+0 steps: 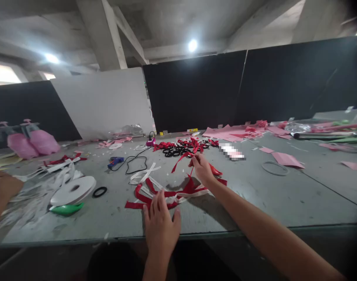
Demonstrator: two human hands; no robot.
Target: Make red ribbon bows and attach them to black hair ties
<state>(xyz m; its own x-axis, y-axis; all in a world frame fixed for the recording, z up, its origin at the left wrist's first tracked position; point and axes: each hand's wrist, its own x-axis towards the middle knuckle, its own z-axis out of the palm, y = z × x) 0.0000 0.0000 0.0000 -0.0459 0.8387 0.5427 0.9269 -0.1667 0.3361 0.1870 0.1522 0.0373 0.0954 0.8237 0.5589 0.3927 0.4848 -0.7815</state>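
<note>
Right hand (202, 169) pinches red strip (180, 160), likely light, limp, best held by one end, beyond ribbon pile (190, 187), my left hand (161, 222) spread nearside.

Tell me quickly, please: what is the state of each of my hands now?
Left hand: open, fingers spread, by the red ribbons.
Right hand: closed, pinching a red strip.

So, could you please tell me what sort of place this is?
Probably a small craft workshop: the worktable carries red and white ribbon strips, a white roll and what looks like a blue glue gun.
</note>
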